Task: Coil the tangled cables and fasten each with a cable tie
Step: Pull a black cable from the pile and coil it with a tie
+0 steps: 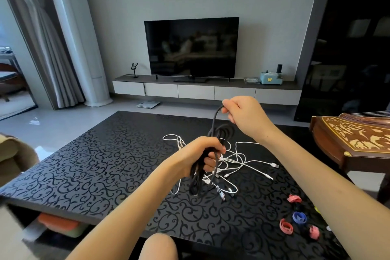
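My left hand (200,154) grips a bundle of black cable loops (197,177) above the black patterned table (95,164). The loops hang down below my fist and stick out above it. My right hand (244,114) is raised higher and pinches the free strand of the same black cable (215,118). Under both hands, a tangle of white cables (238,160) lies spread on the table. Several rolled cable ties, pink (294,198) and blue (299,217), sit at the table's right front.
A carved wooden instrument (354,139) stands at the table's right edge. A TV (191,46) on a low console is at the far wall. A beige seat (12,154) is to the left. Containers (61,226) sit under the table.
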`<state>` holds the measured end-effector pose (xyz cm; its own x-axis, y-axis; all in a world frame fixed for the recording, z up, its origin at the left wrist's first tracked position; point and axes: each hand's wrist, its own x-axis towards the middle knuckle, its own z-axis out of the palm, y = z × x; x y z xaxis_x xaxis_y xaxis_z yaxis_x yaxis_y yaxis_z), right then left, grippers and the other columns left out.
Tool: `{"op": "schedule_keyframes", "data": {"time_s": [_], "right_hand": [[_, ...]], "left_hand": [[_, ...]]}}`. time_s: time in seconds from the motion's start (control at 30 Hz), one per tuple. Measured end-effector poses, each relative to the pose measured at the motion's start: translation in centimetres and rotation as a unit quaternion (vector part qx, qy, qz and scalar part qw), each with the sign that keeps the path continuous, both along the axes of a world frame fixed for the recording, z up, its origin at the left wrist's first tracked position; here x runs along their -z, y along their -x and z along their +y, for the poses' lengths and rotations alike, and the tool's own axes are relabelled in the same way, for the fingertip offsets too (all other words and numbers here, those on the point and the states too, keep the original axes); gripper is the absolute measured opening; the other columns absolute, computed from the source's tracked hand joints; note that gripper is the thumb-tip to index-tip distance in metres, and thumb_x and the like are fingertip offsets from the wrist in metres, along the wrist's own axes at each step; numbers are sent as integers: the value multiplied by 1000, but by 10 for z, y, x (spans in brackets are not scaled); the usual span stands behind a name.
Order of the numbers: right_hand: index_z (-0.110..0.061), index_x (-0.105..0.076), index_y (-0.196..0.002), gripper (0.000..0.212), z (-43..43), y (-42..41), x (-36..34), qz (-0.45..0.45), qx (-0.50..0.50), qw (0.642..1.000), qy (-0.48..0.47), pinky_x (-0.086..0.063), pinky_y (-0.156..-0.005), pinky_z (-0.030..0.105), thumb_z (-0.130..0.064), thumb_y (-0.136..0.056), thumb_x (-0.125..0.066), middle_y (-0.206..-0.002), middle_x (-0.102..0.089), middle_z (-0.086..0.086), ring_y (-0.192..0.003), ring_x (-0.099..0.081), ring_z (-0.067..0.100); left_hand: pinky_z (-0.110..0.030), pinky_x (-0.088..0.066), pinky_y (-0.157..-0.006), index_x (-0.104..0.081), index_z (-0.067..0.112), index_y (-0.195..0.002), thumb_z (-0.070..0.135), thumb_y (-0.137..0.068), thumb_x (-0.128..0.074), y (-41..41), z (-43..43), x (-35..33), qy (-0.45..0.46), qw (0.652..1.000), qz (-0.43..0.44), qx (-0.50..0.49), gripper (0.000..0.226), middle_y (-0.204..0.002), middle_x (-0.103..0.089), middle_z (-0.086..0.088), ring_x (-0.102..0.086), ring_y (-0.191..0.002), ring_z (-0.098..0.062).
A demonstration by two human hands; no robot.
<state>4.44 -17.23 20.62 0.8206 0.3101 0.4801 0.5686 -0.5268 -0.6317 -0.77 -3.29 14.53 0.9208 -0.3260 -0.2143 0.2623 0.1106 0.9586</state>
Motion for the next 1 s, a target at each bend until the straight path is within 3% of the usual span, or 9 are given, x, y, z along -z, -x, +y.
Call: {"op": "schedule_keyframes", "data": {"time_s": [0.07,0.17,0.3,0.5,0.6,0.7,0.87,0.97,1.0], "right_hand": [[-25,-54,-61,41,0,-5,-4,-6,39,999,-21,-44,-75,39,-26,-99,-40,-55,-52,-6,-68,-52,21],[-24,-53,-60,42,-6,-9,-3,-5,74,997,-34,-44,-75,38,-25,-100,-38,-58,-55,-2,-71,-55,25],[-18,-58,-71,37,-16,5,20,33,49,998,-13,-47,-71,36,-26,-100,-37,-50,-62,2,-51,-54,14],[-14,-63,-69,33,-14,24,47,19,12,998,50,-45,-66,36,-28,-96,-47,-60,-60,2,-62,-56,20],[-9,-66,-66,35,-16,25,45,23,-8,999,28,-37,-60,30,-26,-94,-52,-55,-53,4,-55,-46,14],[-3,-65,-64,38,-14,27,43,27,-26,999,37,-42,-60,34,-26,-92,-54,-57,-60,12,-54,-51,18],[-7,-69,-66,24,-18,23,42,39,-12,999,15,-38,-57,32,-24,-82,-70,-59,-61,9,-56,-47,16],[-10,-73,-85,6,-23,27,42,105,-61,992,-22,-48,-63,33,-10,-84,-67,-76,-71,8,-66,-60,16],[-11,-71,-96,13,-26,29,41,156,-102,981,-51,-50,-62,31,-6,-85,-65,-82,-71,9,-68,-61,15]], "left_hand": [[-17,-17,-39,-46,10,-70,10,-69,-53,3,-5,2,-36,999,-9,1,6,-61,-28,1,-24,-42,-6],[-16,-21,-39,-42,12,-69,10,-91,-48,5,-5,1,7,999,-20,-25,23,-58,-33,2,-27,-42,-5],[-16,-33,-38,-48,10,-77,22,-100,-42,3,5,-6,88,993,-19,-81,27,-59,-44,0,-37,-45,-8],[-29,-55,-61,-51,7,-74,19,-101,-42,6,-3,-9,110,987,-48,-109,31,-69,-63,-10,-60,-62,-20],[-32,-56,-68,-53,5,-79,19,-101,-42,8,-5,-8,78,989,-71,-104,28,-71,-64,-6,-64,-70,-20],[-30,-55,-71,-55,6,-83,18,-102,-40,9,-5,-7,13,990,-107,-91,27,-68,-67,-1,-68,-72,-17],[-20,-40,-54,-57,12,-96,11,-101,-40,10,-9,-6,-27,990,-128,-49,17,-61,-44,0,-46,-57,-12],[-17,-36,-51,-54,12,-88,7,-100,-41,7,-8,-4,-77,987,-134,-43,18,-61,-36,2,-36,-55,-8],[-17,-36,-52,-52,11,-85,7,-100,-41,6,-7,-3,-105,983,-141,-45,19,-61,-37,2,-35,-56,-9]]}}
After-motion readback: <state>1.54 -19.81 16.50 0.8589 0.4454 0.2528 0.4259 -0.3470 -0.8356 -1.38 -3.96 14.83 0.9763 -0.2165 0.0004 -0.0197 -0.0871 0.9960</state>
